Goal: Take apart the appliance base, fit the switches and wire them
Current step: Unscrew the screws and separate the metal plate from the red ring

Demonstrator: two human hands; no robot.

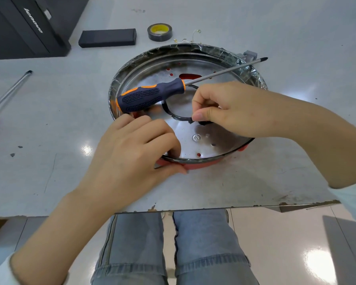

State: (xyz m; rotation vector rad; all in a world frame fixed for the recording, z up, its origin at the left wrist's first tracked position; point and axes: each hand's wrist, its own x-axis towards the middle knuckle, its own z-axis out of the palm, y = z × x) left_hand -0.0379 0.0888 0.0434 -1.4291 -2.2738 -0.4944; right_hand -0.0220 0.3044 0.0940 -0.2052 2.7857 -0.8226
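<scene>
The round appliance base (230,149) lies on the table, a shiny metal pan with a taped rim over a red shell. A black-and-orange screwdriver (148,96) rests across it, tip pointing to the far right rim. My left hand (132,149) grips the near-left rim, fingers curled over the edge. My right hand (224,110) reaches into the pan's middle and pinches a small black part (201,121) at the edge of the central round opening (179,106). What lies under that hand is hidden.
A roll of black tape (159,32) and a black box (107,37) sit at the back. Loose wires with brass terminals (186,39) lie beyond the rim. A metal rod (8,93) lies at left, a dark computer case (25,25) far left. The table's front edge (193,206) is chipped.
</scene>
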